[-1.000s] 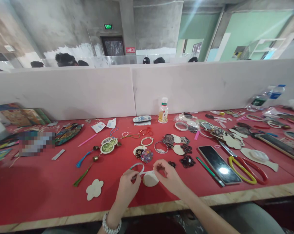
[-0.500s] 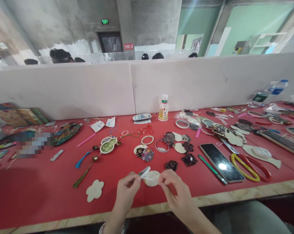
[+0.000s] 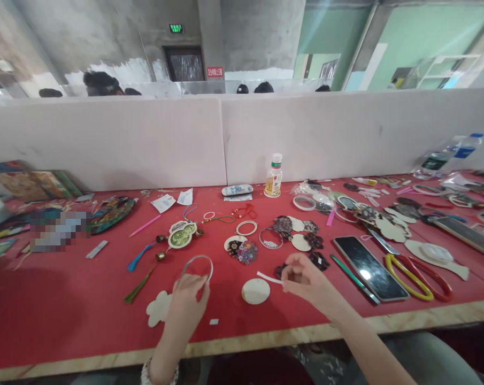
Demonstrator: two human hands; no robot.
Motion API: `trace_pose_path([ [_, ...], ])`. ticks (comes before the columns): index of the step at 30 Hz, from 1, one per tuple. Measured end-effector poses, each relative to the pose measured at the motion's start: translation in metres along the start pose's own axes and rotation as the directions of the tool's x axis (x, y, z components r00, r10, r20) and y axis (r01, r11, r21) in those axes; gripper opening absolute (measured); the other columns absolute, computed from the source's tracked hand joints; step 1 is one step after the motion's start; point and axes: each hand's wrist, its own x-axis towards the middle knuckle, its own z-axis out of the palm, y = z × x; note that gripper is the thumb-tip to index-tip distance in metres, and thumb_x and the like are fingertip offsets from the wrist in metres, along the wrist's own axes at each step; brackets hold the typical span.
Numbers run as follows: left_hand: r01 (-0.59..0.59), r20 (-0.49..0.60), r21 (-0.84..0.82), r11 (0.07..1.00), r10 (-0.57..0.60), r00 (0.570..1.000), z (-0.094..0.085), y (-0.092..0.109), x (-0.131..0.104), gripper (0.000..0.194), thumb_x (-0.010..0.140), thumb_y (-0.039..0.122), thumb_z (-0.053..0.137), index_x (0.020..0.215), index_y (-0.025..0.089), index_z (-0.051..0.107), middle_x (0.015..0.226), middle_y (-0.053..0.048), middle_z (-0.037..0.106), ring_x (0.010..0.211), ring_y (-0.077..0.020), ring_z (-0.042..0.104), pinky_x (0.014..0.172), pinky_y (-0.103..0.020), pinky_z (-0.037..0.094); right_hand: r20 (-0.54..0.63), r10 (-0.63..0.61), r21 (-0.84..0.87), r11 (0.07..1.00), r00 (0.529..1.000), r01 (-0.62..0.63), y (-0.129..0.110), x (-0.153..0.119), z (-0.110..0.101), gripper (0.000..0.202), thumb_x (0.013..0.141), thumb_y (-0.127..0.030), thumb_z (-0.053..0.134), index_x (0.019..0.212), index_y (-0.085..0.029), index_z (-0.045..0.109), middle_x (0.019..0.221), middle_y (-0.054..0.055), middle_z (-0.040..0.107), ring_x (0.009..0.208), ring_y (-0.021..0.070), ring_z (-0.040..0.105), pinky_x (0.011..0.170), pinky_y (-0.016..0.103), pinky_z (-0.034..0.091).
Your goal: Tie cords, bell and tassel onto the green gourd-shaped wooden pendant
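Observation:
My left hand [image 3: 187, 299] is closed on a thin pale ring, which looks like a narrow roll of tape [image 3: 211, 264], beside the cream flower-shaped piece [image 3: 157, 309]. My right hand [image 3: 308, 280] pinches a short white strip [image 3: 268, 277], its free end pointing left. Between the hands a cream oval piece [image 3: 255, 291] lies flat on the red table. A tiny white scrap [image 3: 214, 322] rests near the front edge. Dark flower-shaped pieces [image 3: 319, 261] lie behind my right hand, partly hidden by it.
At right are a phone [image 3: 370, 267], a green-handled tool [image 3: 354, 279] and scissors with yellow and red handles [image 3: 410, 278]. A tasselled pendant [image 3: 182, 234] lies at left. A small bottle [image 3: 273, 176] stands by the white partition [image 3: 145, 141].
My hands have moved apart, left hand leftward with the tape roll, right hand to the right with the white strip. The oval piece is uncovered, and a white scrap now shows on the table.

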Motion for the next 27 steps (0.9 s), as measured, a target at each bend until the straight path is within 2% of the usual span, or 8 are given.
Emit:
trace_pose_path([
  [3, -0.061, 0.074, 0.182, 0.981, 0.048, 0.996, 0.017, 0.003, -0.008, 0.025, 0.076, 0.014, 0.045, 0.093, 0.020, 0.062, 0.082, -0.006, 0.064, 0.079, -0.0219, 0.056, 0.072, -0.037, 0.042, 0.172, 0.059, 0.019, 0.998, 0.983, -0.063, 0.018, 0.019, 0.008, 0.025, 0.068, -0.018, 0.058, 0.084, -0.020, 0.039, 0.067, -0.005, 0.053, 0.056, 0.0083, 0.051, 0.058, 0.024, 0.042],
  [5, -0.061, 0.109, 0.230, 0.971, 0.036, 0.993, 0.021, 0.006, -0.012, 0.029, 0.077, 0.012, 0.043, 0.100, 0.020, 0.059, 0.089, -0.006, 0.062, 0.085, -0.0222, 0.054, 0.075, -0.038, 0.041, 0.264, 0.096, 0.025, 0.994, 0.960, -0.106, 0.026, 0.028, 0.011, 0.027, 0.068, -0.018, 0.058, 0.086, -0.020, 0.038, 0.067, -0.005, 0.054, 0.053, 0.0078, 0.052, 0.057, 0.024, 0.043],
  [8, -0.044, 0.106, 0.226, 0.973, 0.020, 0.994, 0.020, 0.016, -0.018, 0.028, 0.078, 0.013, 0.043, 0.103, 0.018, 0.057, 0.102, -0.008, 0.058, 0.095, -0.0240, 0.049, 0.082, -0.041, 0.038, 0.392, 0.160, 0.000, 0.985, 0.906, -0.174, 0.033, 0.040, 0.013, 0.031, 0.064, -0.017, 0.061, 0.086, -0.019, 0.038, 0.067, -0.004, 0.055, 0.052, 0.0082, 0.052, 0.053, 0.023, 0.043],
  [10, -0.075, 0.151, 0.169, 0.983, 0.050, 0.987, 0.018, 0.029, -0.022, 0.029, 0.079, 0.014, 0.043, 0.103, 0.020, 0.056, 0.104, -0.007, 0.057, 0.096, -0.0233, 0.048, 0.083, -0.041, 0.037, 0.445, 0.186, -0.034, 0.981, 0.876, -0.191, 0.037, 0.047, 0.014, 0.031, 0.063, -0.016, 0.061, 0.085, -0.019, 0.040, 0.065, -0.004, 0.056, 0.050, 0.0077, 0.052, 0.051, 0.022, 0.042],
  [13, -0.105, 0.226, 0.056, 0.993, 0.090, 0.970, 0.018, 0.053, -0.030, 0.029, 0.078, 0.013, 0.044, 0.101, 0.023, 0.058, 0.103, -0.005, 0.058, 0.096, -0.0222, 0.048, 0.085, -0.040, 0.036, 0.464, 0.215, -0.105, 0.977, 0.860, -0.187, 0.043, 0.058, 0.016, 0.028, 0.063, -0.013, 0.058, 0.084, -0.018, 0.041, 0.060, -0.005, 0.056, 0.048, 0.0073, 0.051, 0.050, 0.020, 0.041],
  [17, -0.115, 0.269, -0.020, 0.993, 0.116, 0.956, 0.025, 0.073, -0.040, 0.032, 0.078, 0.016, 0.046, 0.107, 0.024, 0.056, 0.104, -0.005, 0.058, 0.095, -0.0216, 0.048, 0.082, -0.038, 0.038, 0.425, 0.254, -0.236, 0.958, 0.869, -0.165, 0.045, 0.065, 0.017, 0.027, 0.062, -0.011, 0.057, 0.083, -0.018, 0.042, 0.059, -0.005, 0.056, 0.048, 0.0077, 0.051, 0.049, 0.019, 0.041],
  [21, -0.096, 0.275, 0.007, 0.995, 0.090, 0.957, 0.031, 0.074, -0.043, 0.031, 0.078, 0.020, 0.048, 0.108, 0.025, 0.055, 0.106, -0.004, 0.057, 0.096, -0.0211, 0.047, 0.083, -0.037, 0.039, 0.405, 0.265, -0.326, 0.936, 0.875, -0.133, 0.046, 0.067, 0.015, 0.026, 0.062, -0.012, 0.057, 0.084, -0.018, 0.043, 0.061, -0.004, 0.058, 0.048, 0.0076, 0.051, 0.048, 0.018, 0.041],
  [27, -0.096, 0.257, 0.050, 0.994, 0.080, 0.963, 0.034, 0.071, -0.043, 0.031, 0.078, 0.022, 0.049, 0.108, 0.028, 0.056, 0.110, -0.003, 0.054, 0.100, -0.0221, 0.045, 0.083, -0.038, 0.039, 0.395, 0.250, -0.324, 0.938, 0.884, -0.121, 0.056, 0.069, 0.014, 0.024, 0.063, -0.013, 0.055, 0.083, -0.018, 0.044, 0.063, -0.003, 0.058, 0.048, 0.0079, 0.051, 0.046, 0.018, 0.041],
])
